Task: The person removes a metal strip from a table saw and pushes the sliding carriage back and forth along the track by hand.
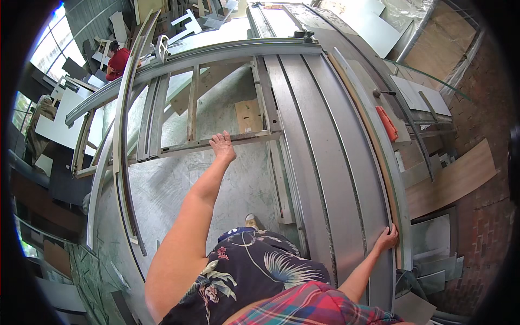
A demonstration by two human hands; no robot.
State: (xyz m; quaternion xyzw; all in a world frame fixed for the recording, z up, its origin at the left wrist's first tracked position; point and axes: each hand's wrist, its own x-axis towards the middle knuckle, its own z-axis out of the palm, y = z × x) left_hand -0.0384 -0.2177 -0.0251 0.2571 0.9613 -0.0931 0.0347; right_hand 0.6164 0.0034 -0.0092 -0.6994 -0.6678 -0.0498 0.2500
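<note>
My left hand (222,147) reaches forward and rests on the near rail of a metal outrigger frame (187,147). Its fingers lie spread over the rail, not wrapped round it. At the lower right, my right hand (386,239) is at the outer edge of the long grey sliding table (325,151), its fingers bent against a narrow brown wooden strip (368,130). This strip runs lengthwise along the table's right side, next to a pale metal rail (403,216). Part of my right hand's grip is hidden from above.
A long metal fence (216,54) crosses the frame's far end. Long curved-looking strips (123,124) stand at the left. An orange-red part (386,123) sits on the machine at right. Panels (455,181) lean beyond it. A person in red (117,60) is far left.
</note>
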